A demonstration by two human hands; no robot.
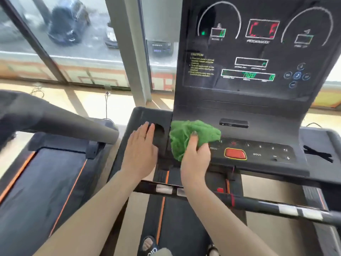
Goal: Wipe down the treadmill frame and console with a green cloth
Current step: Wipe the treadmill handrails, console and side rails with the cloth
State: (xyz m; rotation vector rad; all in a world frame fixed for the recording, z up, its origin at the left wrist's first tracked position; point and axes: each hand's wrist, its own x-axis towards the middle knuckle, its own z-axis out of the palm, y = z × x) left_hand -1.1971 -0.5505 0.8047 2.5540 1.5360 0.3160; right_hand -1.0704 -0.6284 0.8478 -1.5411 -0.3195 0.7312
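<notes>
The cloth (193, 137) is bright green against the black console (258, 100). Its stop button (235, 153) is red with a yellow rim (the central readout (262, 30) glows red, the lower ones green). Orange stripes edge the dark treadmill belt (184, 218).

The console (258, 58) readouts and caution text (202, 65) are too blurred to read; the green cloth (191, 135) hides the leftmost buttons.
</notes>
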